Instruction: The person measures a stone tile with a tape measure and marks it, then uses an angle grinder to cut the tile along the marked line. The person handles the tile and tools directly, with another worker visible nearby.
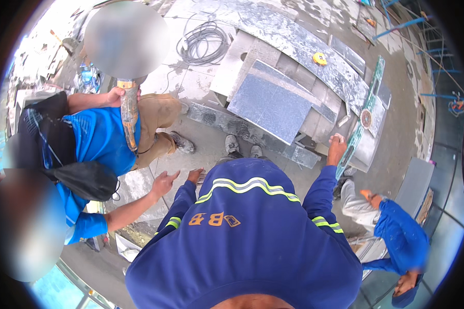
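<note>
My right hand [337, 147] is reaching forward at the near right of the slab stack, its dusty fingers loosely bent and apart. Beside it a long green spirit level [354, 136] lies slantwise across the slabs; I see no grip on it. A blue-grey stone slab [269, 101] rests on top of the stack, left of that hand. My left hand [195, 176] hangs low at my left side with fingers stretched out, holding nothing visible. Close to it is a co-worker's outstretched hand [166, 182].
At left, a co-worker in blue holds a worn orange-and-grey power tool [129, 113]. A yellow tape measure [319, 58] lies on a long grey slab [283, 33]. Coiled cable [203, 44] is on the floor behind. Another person in blue [399, 232] is low at right.
</note>
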A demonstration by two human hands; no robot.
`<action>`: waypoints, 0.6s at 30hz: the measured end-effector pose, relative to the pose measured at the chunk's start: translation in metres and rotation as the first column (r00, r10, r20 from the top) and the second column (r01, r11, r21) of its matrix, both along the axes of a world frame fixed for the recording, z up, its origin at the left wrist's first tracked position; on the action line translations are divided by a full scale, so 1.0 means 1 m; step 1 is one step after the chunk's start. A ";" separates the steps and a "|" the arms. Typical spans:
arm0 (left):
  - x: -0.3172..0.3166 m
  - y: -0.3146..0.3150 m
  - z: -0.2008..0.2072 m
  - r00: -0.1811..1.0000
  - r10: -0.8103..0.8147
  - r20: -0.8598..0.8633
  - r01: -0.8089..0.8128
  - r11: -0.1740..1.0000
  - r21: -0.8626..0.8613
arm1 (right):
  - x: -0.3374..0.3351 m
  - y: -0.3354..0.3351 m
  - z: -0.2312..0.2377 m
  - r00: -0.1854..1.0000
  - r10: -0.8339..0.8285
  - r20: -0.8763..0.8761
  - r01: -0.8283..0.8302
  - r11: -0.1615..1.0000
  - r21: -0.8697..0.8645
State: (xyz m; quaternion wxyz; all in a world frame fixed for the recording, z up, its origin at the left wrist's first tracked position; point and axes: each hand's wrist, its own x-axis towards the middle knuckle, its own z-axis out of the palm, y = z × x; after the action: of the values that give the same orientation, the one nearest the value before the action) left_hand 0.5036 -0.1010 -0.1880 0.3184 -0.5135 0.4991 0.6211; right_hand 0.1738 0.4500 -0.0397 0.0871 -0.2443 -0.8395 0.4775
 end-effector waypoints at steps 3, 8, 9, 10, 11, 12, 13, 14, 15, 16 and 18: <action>-0.013 0.015 0.010 0.999 0.049 -0.015 -0.049 0.998 -0.041 | 0.013 -0.007 -0.026 0.987 0.104 0.119 -0.093 0.991 -0.101; 0.006 0.053 -0.007 0.723 -0.633 -0.277 0.364 0.690 -0.626 | 0.022 -0.047 -0.043 0.954 0.255 0.157 -0.226 0.957 -0.183; 0.014 0.060 -0.013 0.475 -0.861 -0.181 0.425 0.405 -0.809 | 0.025 -0.056 -0.040 0.951 0.278 0.137 -0.248 0.948 -0.200; 0.009 0.074 -0.011 0.476 -0.868 -0.141 0.480 0.391 -0.786 | 0.022 -0.057 -0.040 0.950 0.289 0.116 -0.263 0.944 -0.202; 0.008 0.086 -0.006 0.476 -0.874 -0.100 0.533 0.377 -0.758 | 0.020 -0.053 -0.036 0.940 0.314 0.132 -0.291 0.942 -0.166; 0.044 0.079 -0.015 0.474 -0.874 -0.103 0.465 0.348 -0.814 | 0.021 -0.071 -0.035 0.912 0.382 0.151 -0.353 0.916 -0.190; 0.059 0.081 -0.016 0.596 -0.789 -0.145 0.389 0.442 -0.808 | 0.020 -0.082 -0.036 0.891 0.424 0.165 -0.393 0.900 -0.189; 0.056 0.083 -0.021 0.506 -0.862 -0.027 0.477 0.306 -0.824 | 0.016 -0.088 -0.036 0.872 0.474 0.119 -0.476 0.879 -0.016; 0.056 0.084 -0.018 0.524 -0.851 0.033 0.519 0.288 -0.805 | 0.014 -0.092 -0.037 0.848 0.524 0.080 -0.530 0.835 0.150; 0.061 0.091 -0.018 0.532 -0.842 0.089 0.569 0.278 -0.773 | 0.015 -0.090 -0.030 0.822 0.566 0.064 -0.555 0.769 0.318; 0.076 0.086 -0.011 0.572 -0.806 0.152 0.547 0.237 -0.803 | 0.011 -0.112 -0.010 0.705 0.702 0.103 -0.658 0.593 0.464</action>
State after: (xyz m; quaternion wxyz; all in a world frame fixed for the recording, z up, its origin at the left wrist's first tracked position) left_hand 0.5793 -0.0146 -0.1994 0.2200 -0.2242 0.9283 0.1992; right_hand 0.1851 0.3379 -0.0500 -0.0076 0.1450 -0.9526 0.2673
